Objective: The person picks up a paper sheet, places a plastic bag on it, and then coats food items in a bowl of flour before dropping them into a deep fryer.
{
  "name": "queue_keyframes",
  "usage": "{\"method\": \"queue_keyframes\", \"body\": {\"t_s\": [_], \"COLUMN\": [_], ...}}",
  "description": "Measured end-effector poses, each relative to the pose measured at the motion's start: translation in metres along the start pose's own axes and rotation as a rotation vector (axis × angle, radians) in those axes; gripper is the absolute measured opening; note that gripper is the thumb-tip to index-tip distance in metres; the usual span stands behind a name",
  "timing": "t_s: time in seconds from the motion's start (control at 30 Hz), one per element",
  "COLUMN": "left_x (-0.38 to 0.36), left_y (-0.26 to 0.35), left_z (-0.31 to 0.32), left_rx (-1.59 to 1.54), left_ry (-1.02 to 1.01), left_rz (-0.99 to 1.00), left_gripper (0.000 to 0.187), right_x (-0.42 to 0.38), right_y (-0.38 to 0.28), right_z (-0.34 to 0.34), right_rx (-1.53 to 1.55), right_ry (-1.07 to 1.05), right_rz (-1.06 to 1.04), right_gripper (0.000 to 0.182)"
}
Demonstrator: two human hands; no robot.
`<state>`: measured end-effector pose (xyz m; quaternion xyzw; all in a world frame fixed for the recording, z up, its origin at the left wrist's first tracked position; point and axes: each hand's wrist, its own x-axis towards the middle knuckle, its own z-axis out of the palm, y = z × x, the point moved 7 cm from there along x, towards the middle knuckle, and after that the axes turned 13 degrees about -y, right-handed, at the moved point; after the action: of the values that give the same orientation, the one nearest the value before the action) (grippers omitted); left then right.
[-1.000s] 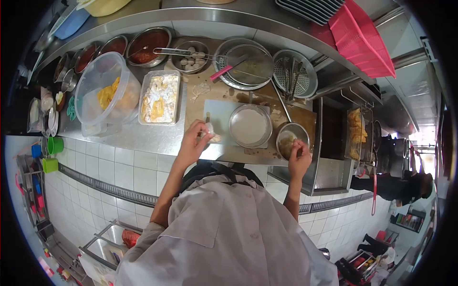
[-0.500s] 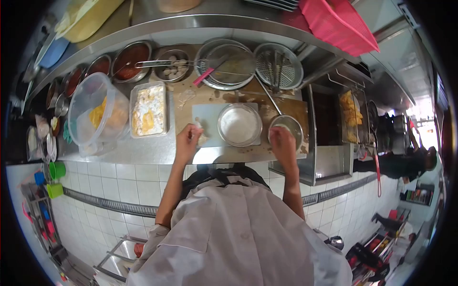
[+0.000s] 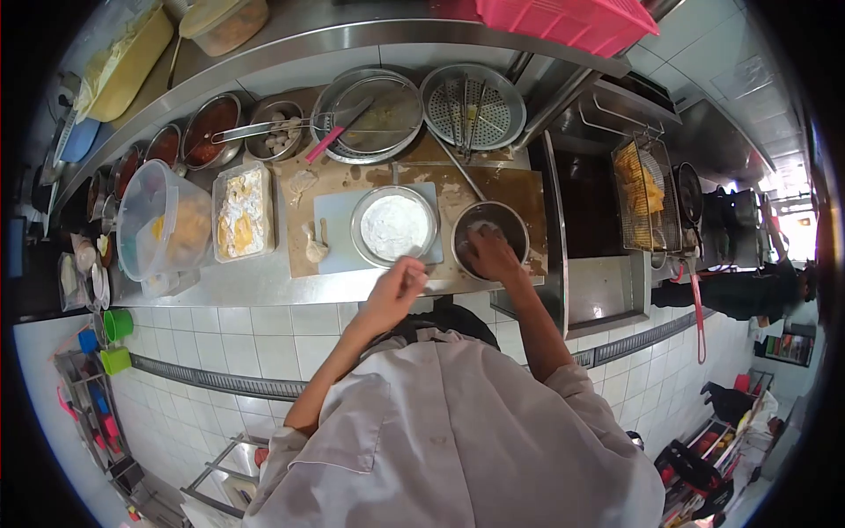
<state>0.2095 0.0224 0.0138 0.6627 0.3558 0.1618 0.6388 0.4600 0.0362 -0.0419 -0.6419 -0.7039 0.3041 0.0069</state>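
My left hand (image 3: 394, 290) hovers over the counter's front edge, just below a steel bowl of white flour (image 3: 393, 226); its fingers are loosely bent and nothing shows in them. My right hand (image 3: 493, 255) reaches into a smaller steel bowl (image 3: 510, 222) to the right, its fingertips hidden inside. A floured piece of food (image 3: 314, 249) lies alone on the white cutting board (image 3: 339, 211), left of the flour bowl.
A tray of floured pieces (image 3: 242, 211) and a clear plastic tub (image 3: 158, 220) stand to the left. Sauce pots (image 3: 207, 128), a bowl of balls (image 3: 275, 128) and round strainers (image 3: 471, 106) line the back. A fryer basket with fried food (image 3: 642, 189) sits at the right.
My left hand let go of the floured piece on the board and moved right toward the counter edge. My right hand stayed at the small bowl and now reaches deeper. The view shifted.
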Motion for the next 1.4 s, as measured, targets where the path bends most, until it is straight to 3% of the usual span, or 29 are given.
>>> {"method": "queue_keyframes", "body": {"t_s": [0.07, 0.2, 0.3, 0.47, 0.53, 0.77, 0.87, 1.0, 1.1, 1.3, 1.4], "left_x": [0.027, 0.063, 0.086, 0.089, 0.087, 0.090, 0.086, 0.093, 0.096, 0.092, 0.099], "left_y": [-0.036, -0.056, -0.060, -0.069, -0.056, -0.027, -0.016, -0.020, -0.019, -0.011, -0.023], "left_z": [0.051, 0.139, 0.163, 0.168, 0.168, 0.164, 0.164, 0.166, 0.164, 0.174, 0.178], "left_rx": [-0.374, -1.036, -1.063, -0.922, -0.928, -1.360, -1.556, -1.561, -1.564, -1.739, -1.758], "left_ry": [-0.277, -0.490, -0.381, -0.225, -0.174, 0.046, 0.037, 0.020, 0.140, 0.437, 0.407], "left_rz": [-0.233, -0.483, -0.251, -0.219, -0.186, -0.157, -0.201, -0.214, -0.265, -0.246, -0.215], "left_gripper": [0.047, 0.061, 0.061, 0.058, 0.063, 0.082, 0.070, 0.075, 0.080, 0.079, 0.069], "right_x": [0.001, -0.002, -0.005, -0.006, -0.004, -0.006, -0.004, -0.004, -0.005, -0.013, -0.014], "right_y": [0.000, 0.009, 0.014, 0.015, 0.016, 0.012, 0.010, 0.008, 0.002, -0.006, -0.005], "right_z": [0.005, 0.012, 0.009, 0.009, 0.011, 0.012, 0.010, 0.004, -0.001, -0.008, -0.005], "right_rx": [0.115, 0.076, 0.044, 0.093, 0.105, 0.033, 0.030, 0.065, 0.108, 0.212, 0.238], "right_ry": [-0.032, -0.120, -0.119, -0.302, -0.262, -0.294, -0.276, -0.306, -0.317, -0.283, -0.222], "right_rz": [-0.020, -0.049, -0.126, -0.163, -0.214, -0.155, -0.178, -0.158, -0.139, -0.110, -0.081], "right_gripper": [0.037, 0.031, 0.031, 0.033, 0.034, 0.030, 0.030, 0.030, 0.030, 0.031, 0.030]}}
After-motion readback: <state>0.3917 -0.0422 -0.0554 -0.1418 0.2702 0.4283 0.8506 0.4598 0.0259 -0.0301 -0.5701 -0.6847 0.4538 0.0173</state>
